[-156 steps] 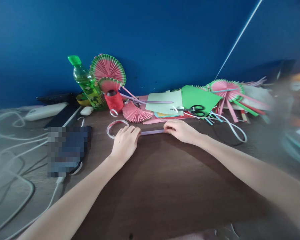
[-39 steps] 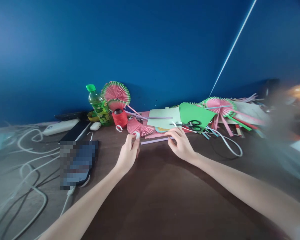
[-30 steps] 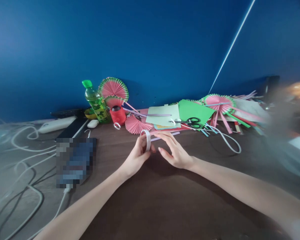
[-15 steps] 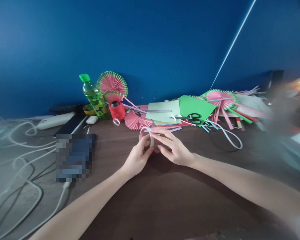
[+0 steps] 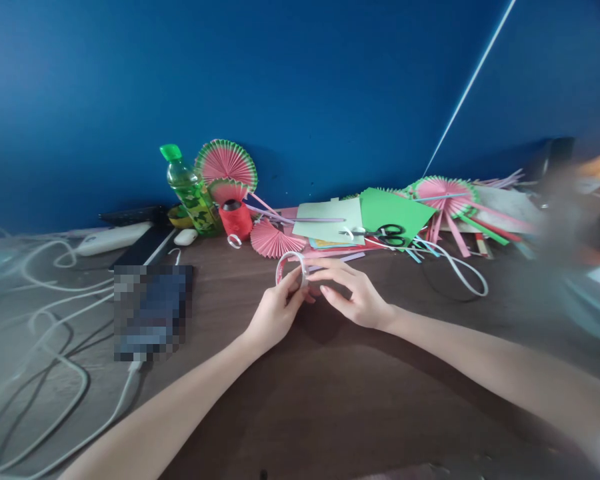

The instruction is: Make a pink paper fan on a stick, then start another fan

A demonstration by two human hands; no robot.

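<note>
A roll of tape [image 5: 280,268], white outside with a reddish inner core, stands on edge above the middle of the table. My left hand [image 5: 274,313] grips its lower part, thumb at the front and fingers through or behind the ring. Opposite it, my right hand [image 5: 360,298] has its fingers stretched out, the fingertips at the roll's right side. The thumb stays apart from the fingers. Whether a fingertip presses on the tape's edge is too small to tell.
Behind the hands lie a pink folded paper fan [image 5: 273,239], pale green card [image 5: 325,220], green paper [image 5: 393,212] and black scissors [image 5: 391,233]. A red spool [image 5: 236,221] and a green bottle [image 5: 190,190] stand left of these. A phone [image 5: 155,310] and white cables [image 5: 83,393] occupy the left.
My right hand has drawn slightly back from the roll, its fingers a little straighter. The roll has turned slightly in my left hand, showing more of its open side.
</note>
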